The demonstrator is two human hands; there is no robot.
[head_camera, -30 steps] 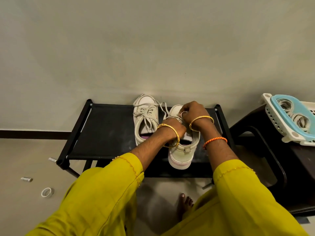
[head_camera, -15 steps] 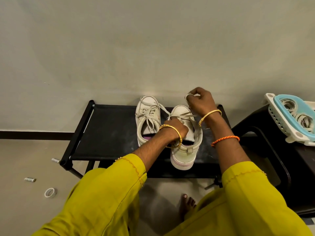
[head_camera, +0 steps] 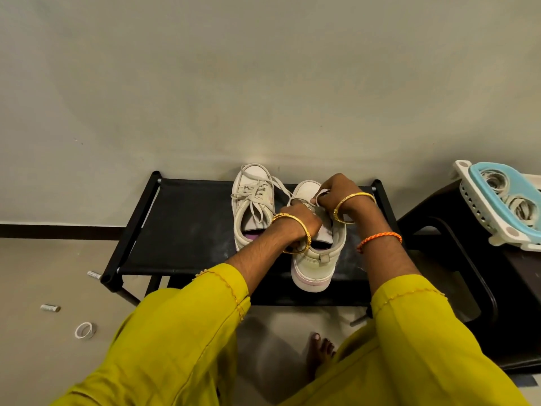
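Observation:
Two white sneakers stand side by side on a low black rack (head_camera: 181, 230) against the wall, toes towards the wall. The left sneaker (head_camera: 251, 200) has its laces loose and spread. Both my hands are on the right sneaker (head_camera: 314, 259). My left hand (head_camera: 304, 221) lies curled over its tongue area; what its fingers hold is hidden. My right hand (head_camera: 336, 190) is near the toe and pinches a white lace (head_camera: 320, 194) looped at its fingertips.
A dark plastic stool (head_camera: 456, 259) stands to the right, carrying a white and blue basket (head_camera: 503, 200) with tape rolls in it. On the floor at left lie a tape ring (head_camera: 85, 330) and two small cylinders (head_camera: 50, 308). My bare foot (head_camera: 320, 353) shows below the rack.
My right hand rose away from the shoe pulling the lace, then came back down near the toe. My left hand stayed on the right sneaker.

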